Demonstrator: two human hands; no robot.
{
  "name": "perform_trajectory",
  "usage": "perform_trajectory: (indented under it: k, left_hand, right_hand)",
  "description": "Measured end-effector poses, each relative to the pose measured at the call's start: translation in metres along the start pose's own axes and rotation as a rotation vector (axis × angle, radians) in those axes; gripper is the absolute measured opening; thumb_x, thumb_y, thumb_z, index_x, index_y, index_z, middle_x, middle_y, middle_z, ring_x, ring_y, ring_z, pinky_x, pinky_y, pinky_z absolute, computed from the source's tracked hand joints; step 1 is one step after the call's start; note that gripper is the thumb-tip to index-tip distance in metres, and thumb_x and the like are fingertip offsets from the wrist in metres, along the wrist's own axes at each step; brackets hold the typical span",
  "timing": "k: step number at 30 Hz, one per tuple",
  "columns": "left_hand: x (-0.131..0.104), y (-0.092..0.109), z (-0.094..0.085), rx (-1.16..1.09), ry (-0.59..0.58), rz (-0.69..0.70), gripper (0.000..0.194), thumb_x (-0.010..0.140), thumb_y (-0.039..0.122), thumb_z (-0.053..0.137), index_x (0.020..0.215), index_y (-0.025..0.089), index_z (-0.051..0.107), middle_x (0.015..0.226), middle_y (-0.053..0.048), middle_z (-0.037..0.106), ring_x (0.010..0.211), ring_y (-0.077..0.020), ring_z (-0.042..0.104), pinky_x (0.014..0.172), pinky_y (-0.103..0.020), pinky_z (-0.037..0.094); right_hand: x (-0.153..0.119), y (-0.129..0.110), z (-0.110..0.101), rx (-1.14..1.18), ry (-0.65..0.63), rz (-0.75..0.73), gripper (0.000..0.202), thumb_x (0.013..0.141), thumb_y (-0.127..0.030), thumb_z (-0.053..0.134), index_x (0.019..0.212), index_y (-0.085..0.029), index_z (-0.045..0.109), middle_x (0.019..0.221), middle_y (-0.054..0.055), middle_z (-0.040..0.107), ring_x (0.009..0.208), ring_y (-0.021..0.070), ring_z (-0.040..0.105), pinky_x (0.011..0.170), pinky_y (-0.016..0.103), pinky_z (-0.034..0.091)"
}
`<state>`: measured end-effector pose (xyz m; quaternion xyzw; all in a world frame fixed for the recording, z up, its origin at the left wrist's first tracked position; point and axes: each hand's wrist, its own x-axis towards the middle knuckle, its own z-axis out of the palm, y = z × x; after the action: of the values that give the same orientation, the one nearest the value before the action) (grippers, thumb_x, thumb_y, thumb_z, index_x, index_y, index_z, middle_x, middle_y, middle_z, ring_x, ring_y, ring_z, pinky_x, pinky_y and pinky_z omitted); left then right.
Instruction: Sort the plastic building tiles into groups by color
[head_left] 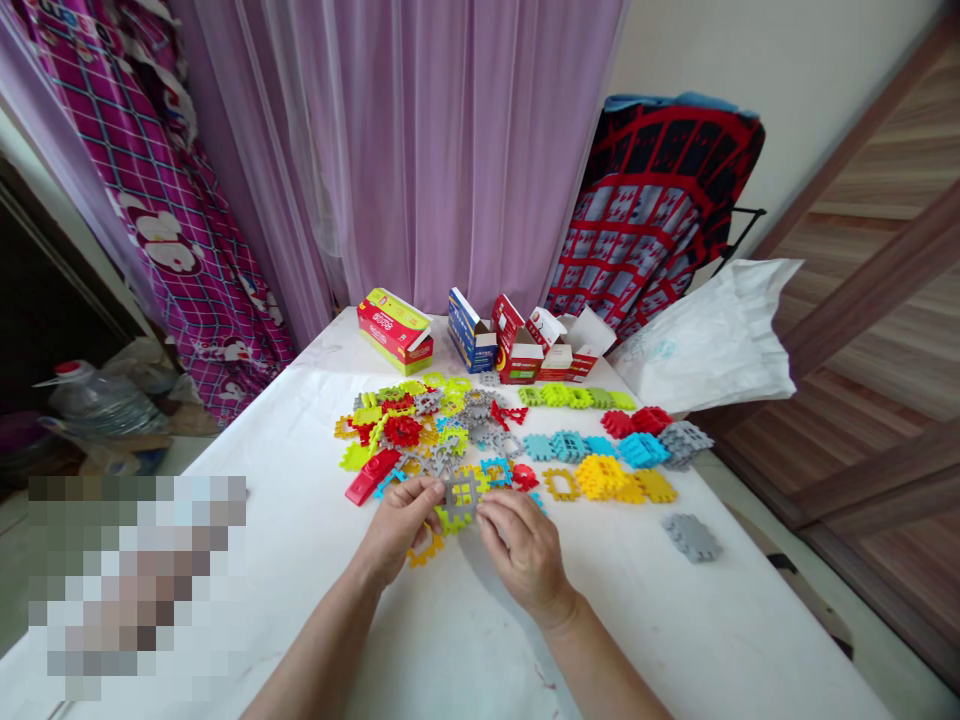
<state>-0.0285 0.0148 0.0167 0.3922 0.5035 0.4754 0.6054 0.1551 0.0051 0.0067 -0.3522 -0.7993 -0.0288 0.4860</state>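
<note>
My left hand (401, 525) and my right hand (521, 550) meet over the near part of a white table (315, 530). Between their fingertips they pinch a grey window-shaped plastic tile (461, 493) joined to a yellow-green tile (450, 518). An orange-yellow frame tile (426, 548) lies under my left hand. Just beyond the hands spreads a loose pile of interlocking tiles (435, 425) in red, yellow, green, grey and blue.
Sorted tile stacks lie right of the pile: green (577, 397), red (637, 421), blue (600, 447), yellow (615, 480), grey (684, 442). A lone grey tile (691, 537) lies near the right edge. Small cartons (480, 335) stand at the back. A white bag (705, 340) hangs right.
</note>
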Motion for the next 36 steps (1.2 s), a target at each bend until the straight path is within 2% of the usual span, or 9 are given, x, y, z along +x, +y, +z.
perform_trajectory:
  k: [5, 10, 16, 19, 23, 25, 29, 33, 36]
  left_hand:
    - [0.000, 0.000, 0.000, 0.022, 0.003, -0.025, 0.054, 0.059, 0.064, 0.072, 0.081, 0.015, 0.064, 0.042, 0.005, 0.053, 0.030, -0.0028, 0.030, 0.035, -0.017, 0.018]
    - [-0.004, 0.003, 0.003, 0.055, -0.041, -0.033, 0.054, 0.059, 0.065, 0.071, 0.079, 0.016, 0.063, 0.040, 0.007, 0.049, 0.031, -0.0033, 0.031, 0.035, -0.017, 0.020]
    - [-0.007, 0.006, 0.008, 0.150, -0.074, 0.002, 0.055, 0.060, 0.068, 0.069, 0.077, 0.015, 0.066, 0.047, 0.007, 0.047, 0.038, -0.0047, 0.035, 0.037, -0.018, 0.022]
    - [-0.005, 0.003, 0.007, 0.172, -0.064, 0.003, 0.062, 0.061, 0.071, 0.067, 0.085, 0.014, 0.067, 0.046, 0.007, 0.048, 0.037, -0.0044, 0.033, 0.037, -0.018, 0.022]
    - [-0.001, -0.003, 0.007, 0.160, -0.068, -0.002, 0.072, 0.059, 0.068, 0.071, 0.106, 0.014, 0.062, 0.055, 0.004, 0.060, 0.039, -0.0059, 0.040, 0.039, -0.019, 0.031]
    - [0.000, -0.006, 0.008, 0.152, -0.075, -0.010, 0.075, 0.056, 0.066, 0.074, 0.109, 0.014, 0.061, 0.058, 0.004, 0.061, 0.041, -0.0064, 0.042, 0.040, -0.019, 0.033]
    - [0.000, -0.008, 0.010, 0.171, -0.057, -0.025, 0.074, 0.056, 0.063, 0.075, 0.109, 0.014, 0.062, 0.053, 0.006, 0.057, 0.040, -0.0064, 0.042, 0.040, -0.019, 0.034]
    - [-0.003, -0.006, 0.011, 0.201, -0.065, -0.019, 0.067, 0.057, 0.062, 0.073, 0.105, 0.015, 0.066, 0.053, 0.007, 0.054, 0.040, -0.0056, 0.041, 0.040, -0.019, 0.033]
    - [-0.003, -0.005, 0.010, 0.211, -0.103, -0.005, 0.062, 0.059, 0.060, 0.073, 0.103, 0.016, 0.068, 0.058, 0.006, 0.056, 0.040, -0.0048, 0.040, 0.039, -0.019, 0.032]
  right_hand:
    - [0.001, 0.000, -0.003, 0.030, -0.041, 0.093, 0.040, 0.085, -0.025, 0.061, 0.124, -0.023, 0.053, 0.119, 0.011, 0.062, 0.111, 0.0247, 0.058, 0.095, 0.044, 0.051]
    - [0.008, 0.001, -0.014, 0.037, -0.187, 0.077, 0.051, 0.082, -0.026, 0.062, 0.131, -0.020, 0.048, 0.135, 0.013, 0.053, 0.123, 0.0259, 0.050, 0.103, 0.046, 0.045]
    - [0.007, -0.003, -0.017, 0.090, -0.369, 0.101, 0.042, 0.083, -0.025, 0.063, 0.124, -0.022, 0.055, 0.112, 0.008, 0.065, 0.103, 0.0212, 0.061, 0.091, 0.035, 0.051]
    - [0.003, -0.005, -0.010, 0.062, -0.342, 0.214, 0.040, 0.082, -0.026, 0.066, 0.121, -0.024, 0.057, 0.107, 0.007, 0.066, 0.098, 0.0210, 0.063, 0.085, 0.033, 0.053]
    - [0.001, -0.009, -0.004, -0.012, -0.252, 0.394, 0.041, 0.078, -0.027, 0.071, 0.117, -0.022, 0.059, 0.101, 0.007, 0.067, 0.091, 0.0224, 0.064, 0.080, 0.034, 0.054]
    - [0.000, -0.010, -0.004, -0.028, -0.250, 0.430, 0.041, 0.077, -0.028, 0.073, 0.115, -0.022, 0.059, 0.099, 0.007, 0.067, 0.091, 0.0228, 0.064, 0.079, 0.035, 0.054]
    - [-0.002, -0.010, -0.014, -0.042, -0.280, 0.388, 0.044, 0.077, -0.030, 0.073, 0.118, -0.023, 0.058, 0.106, 0.007, 0.065, 0.098, 0.0228, 0.063, 0.085, 0.036, 0.054]
    - [-0.001, -0.002, -0.027, -0.072, -0.310, 0.259, 0.049, 0.078, -0.029, 0.072, 0.125, -0.024, 0.056, 0.132, 0.011, 0.053, 0.119, 0.0266, 0.052, 0.100, 0.043, 0.047]
    - [0.002, 0.003, -0.031, -0.036, -0.385, 0.150, 0.047, 0.079, -0.025, 0.070, 0.124, -0.024, 0.057, 0.131, 0.009, 0.057, 0.119, 0.0260, 0.052, 0.102, 0.044, 0.044]
